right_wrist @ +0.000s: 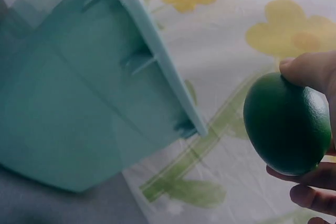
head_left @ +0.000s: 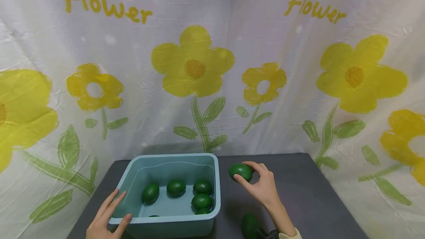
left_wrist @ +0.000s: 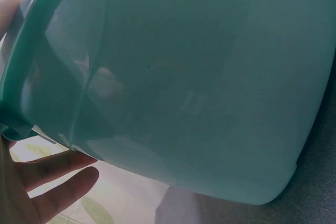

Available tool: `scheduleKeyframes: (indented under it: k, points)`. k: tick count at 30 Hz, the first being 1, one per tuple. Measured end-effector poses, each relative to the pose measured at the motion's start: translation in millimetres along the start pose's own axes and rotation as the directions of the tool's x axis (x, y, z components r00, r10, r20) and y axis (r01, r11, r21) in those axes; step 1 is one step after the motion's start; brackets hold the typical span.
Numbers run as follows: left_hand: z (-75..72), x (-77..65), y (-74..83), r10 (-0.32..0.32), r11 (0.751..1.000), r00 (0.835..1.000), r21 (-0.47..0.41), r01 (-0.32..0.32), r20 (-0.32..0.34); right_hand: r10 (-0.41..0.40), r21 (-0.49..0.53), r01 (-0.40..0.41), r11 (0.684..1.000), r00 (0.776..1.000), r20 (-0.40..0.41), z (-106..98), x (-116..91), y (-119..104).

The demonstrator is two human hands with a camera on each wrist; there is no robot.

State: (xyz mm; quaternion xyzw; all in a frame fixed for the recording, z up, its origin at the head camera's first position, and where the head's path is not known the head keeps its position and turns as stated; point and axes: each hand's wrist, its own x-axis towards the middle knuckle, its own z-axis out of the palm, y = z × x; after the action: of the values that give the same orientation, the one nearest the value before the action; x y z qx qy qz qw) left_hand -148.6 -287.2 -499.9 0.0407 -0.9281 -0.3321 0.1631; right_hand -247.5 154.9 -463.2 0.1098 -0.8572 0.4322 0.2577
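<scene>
My right hand [head_left: 262,183] pinches a dark green, smooth, egg-shaped fruit [head_left: 241,172] between thumb and fingers, held up to the right of a light blue plastic bin [head_left: 172,221]. The right wrist view shows this fruit [right_wrist: 286,124] close up, thumb and fingers on opposite sides of it. My left hand [head_left: 107,217] rests at the bin's front left corner, its fingers spread fairly straight along the left side and the thumb at the front rim. Inside the bin lie several similar green fruits [head_left: 176,187], some partly hidden by the front wall.
Another green fruit [head_left: 249,225] lies on the dark grey table [head_left: 308,198], beside my right wrist with its dark band [head_left: 270,234]. A white curtain [head_left: 265,135] printed with yellow flowers hangs behind and at both sides of the table.
</scene>
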Motion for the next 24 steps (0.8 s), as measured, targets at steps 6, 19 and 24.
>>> scheduleKeyframes:
  k: [6, 19, 24]
  points:
    - [-1.0, -0.7, 0.3, -0.009, 1.0, 1.0, -0.011, 0.009, 0.023, -0.029, 0.032, 0.028, 0.999, 0.999, 0.014, 9, 10, -15]
    - [-3.3, -1.0, 1.9, -0.025, 1.0, 0.998, -0.016, 0.025, 0.054, -0.086, 0.066, 0.081, 0.995, 0.993, 0.081, 32, 23, -33]
    - [-2.7, -0.1, 2.3, -0.032, 0.999, 0.997, -0.01, 0.032, 0.064, -0.088, 0.086, 0.077, 0.993, 0.988, 0.129, 41, 25, -37]
